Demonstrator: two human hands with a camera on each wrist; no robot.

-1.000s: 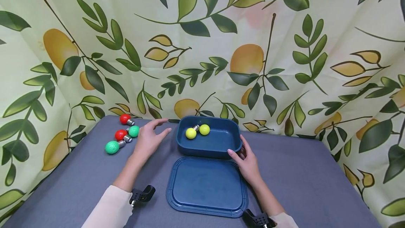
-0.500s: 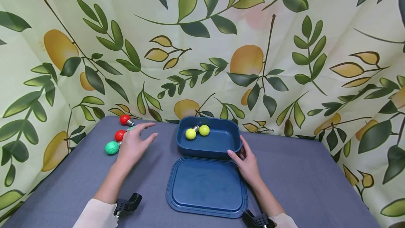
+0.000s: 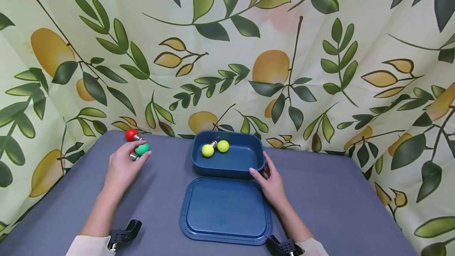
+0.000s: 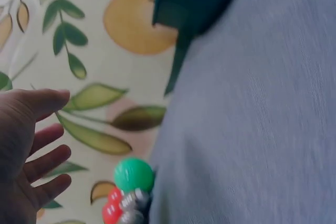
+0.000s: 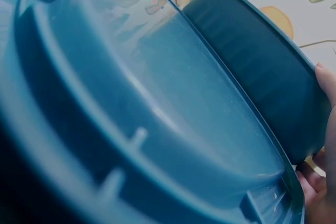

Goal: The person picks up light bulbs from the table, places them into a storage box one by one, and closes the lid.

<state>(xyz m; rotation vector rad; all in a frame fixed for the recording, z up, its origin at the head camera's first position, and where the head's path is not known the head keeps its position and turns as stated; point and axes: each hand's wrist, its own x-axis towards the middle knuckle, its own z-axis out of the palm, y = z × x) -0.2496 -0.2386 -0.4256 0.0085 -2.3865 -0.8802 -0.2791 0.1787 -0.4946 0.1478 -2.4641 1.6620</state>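
Note:
My left hand [image 3: 120, 165] hovers at the bulb group on the left, thumb and fingers spread. Between them, in the head view, shows a green light bulb [image 3: 142, 149]; the left wrist view has this bulb [image 4: 134, 174] apart from the fingertips. A red bulb [image 3: 131, 134] lies just behind, and another red one is mostly covered by the hand. My right hand [image 3: 271, 183] grips the dark blue box [image 3: 241, 161] at its front right corner, thumb on the near rim. Two yellow bulbs, one [image 3: 207, 150] left of the other [image 3: 223, 145], lie inside the box.
A blue lid [image 3: 225, 210] lies flat on the grey cloth-covered table [image 3: 327, 192], directly in front of the box. Behind the table and along its sides hangs a leaf-and-fruit patterned curtain [image 3: 227, 50].
My left hand has moved left, away from the box and over to the bulbs, hiding the front green one. The right hand keeps its grip on the box. The head view has shifted slightly.

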